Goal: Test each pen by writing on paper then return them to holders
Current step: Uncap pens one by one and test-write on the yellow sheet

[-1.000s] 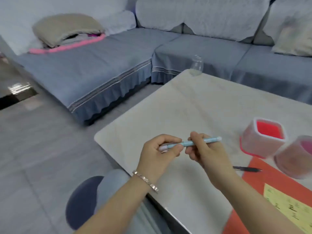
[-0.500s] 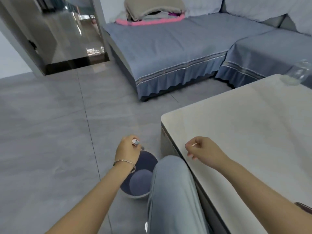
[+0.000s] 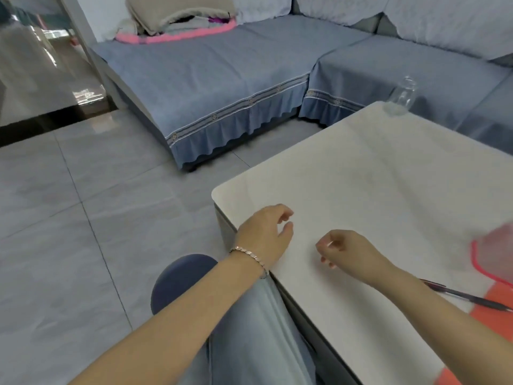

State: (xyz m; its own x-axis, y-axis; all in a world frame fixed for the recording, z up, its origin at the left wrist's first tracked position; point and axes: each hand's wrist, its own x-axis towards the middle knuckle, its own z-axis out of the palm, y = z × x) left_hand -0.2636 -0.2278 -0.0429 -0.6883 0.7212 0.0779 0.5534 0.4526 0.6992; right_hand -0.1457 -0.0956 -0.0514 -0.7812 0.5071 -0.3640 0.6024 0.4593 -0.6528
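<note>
Left hand (image 3: 263,234) slack, empty — right hand (image 3: 348,250) curled tighter.

a sofa (image 3: 222,73) is set behind the bench (image 3: 388,190), from 11 to 2 o'clock. on the bench, a glass jar (image 3: 402,93) is placed at 1 o'clock, a holder (image 3: 497,251) at 3 o'clock, and a pen (image 3: 466,297) just before it at 4 o'clock, one end on a mat (image 3: 491,318).
</note>
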